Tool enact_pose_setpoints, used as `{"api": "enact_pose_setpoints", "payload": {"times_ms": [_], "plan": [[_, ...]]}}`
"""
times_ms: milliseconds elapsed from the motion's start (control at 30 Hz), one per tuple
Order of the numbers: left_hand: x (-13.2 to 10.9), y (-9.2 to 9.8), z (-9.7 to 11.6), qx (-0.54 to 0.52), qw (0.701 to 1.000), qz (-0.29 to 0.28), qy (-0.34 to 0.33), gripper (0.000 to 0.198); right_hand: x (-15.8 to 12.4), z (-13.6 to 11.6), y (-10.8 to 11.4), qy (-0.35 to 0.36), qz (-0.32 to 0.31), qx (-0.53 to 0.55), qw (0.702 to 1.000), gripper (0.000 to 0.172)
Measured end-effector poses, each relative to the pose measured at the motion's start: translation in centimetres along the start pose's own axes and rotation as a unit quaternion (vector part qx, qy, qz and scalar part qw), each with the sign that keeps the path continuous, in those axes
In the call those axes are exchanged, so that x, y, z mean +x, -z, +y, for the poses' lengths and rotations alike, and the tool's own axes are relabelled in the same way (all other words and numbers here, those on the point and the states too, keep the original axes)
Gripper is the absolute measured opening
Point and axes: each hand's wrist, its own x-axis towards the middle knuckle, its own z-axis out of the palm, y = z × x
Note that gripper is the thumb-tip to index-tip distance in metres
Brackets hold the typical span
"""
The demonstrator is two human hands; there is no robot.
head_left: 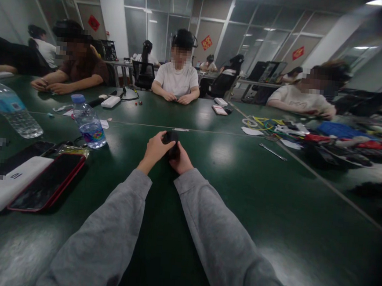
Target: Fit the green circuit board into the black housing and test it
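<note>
Both my hands meet over the middle of the green table, around a small black rounded object (170,138). Its exact kind is hard to make out, since fingers cover much of it. My left hand (157,149) grips it from the left, with the thumb laid across its near face. From the right, my right hand (183,159) wraps its side and underside, the fingers partly hidden behind it. Grey sleeves cover both forearms.
Left of my arms lie a red-cased phone (50,185), a white power bank (12,184) and a water bottle (88,124). A larger bottle (13,107) leans farther left. To the right are a wrench (272,152) and tangled cables (265,124). Several people sit across the table.
</note>
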Motion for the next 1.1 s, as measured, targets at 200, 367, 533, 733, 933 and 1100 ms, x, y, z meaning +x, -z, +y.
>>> {"api": "enact_pose_setpoints", "payload": {"times_ms": [200, 367, 533, 733, 933, 1100], "plan": [[-1.1, -0.6, 2.8, -0.051, 0.999, 0.004, -0.017, 0.043, 0.4, -0.2, 0.6, 0.009, -0.026, 0.050, 0.998, 0.030], [0.8, 0.7, 3.1, -0.117, 0.993, -0.009, 0.029, 0.039, 0.5, -0.5, 0.8, 0.017, -0.015, 0.065, 0.998, 0.026], [1.8, 3.1, 1.2, -0.250, 0.947, -0.027, 0.200, 0.027, 0.5, -0.6, 0.9, 0.016, -0.033, 0.080, 0.996, 0.033], [0.4, 3.8, -2.7, -0.413, 0.871, -0.084, 0.251, 0.042, 0.6, -0.6, 1.4, 0.013, -0.044, 0.069, 0.997, 0.034], [0.7, 3.2, -4.0, -0.389, 0.879, -0.080, 0.264, 0.049, 0.5, -0.8, 1.6, 0.008, -0.042, 0.052, 0.998, 0.031], [0.8, 3.1, -3.8, -0.377, 0.879, -0.091, 0.277, 0.047, 0.4, -1.1, 1.6, 0.004, -0.030, 0.046, 0.998, 0.031]]}}
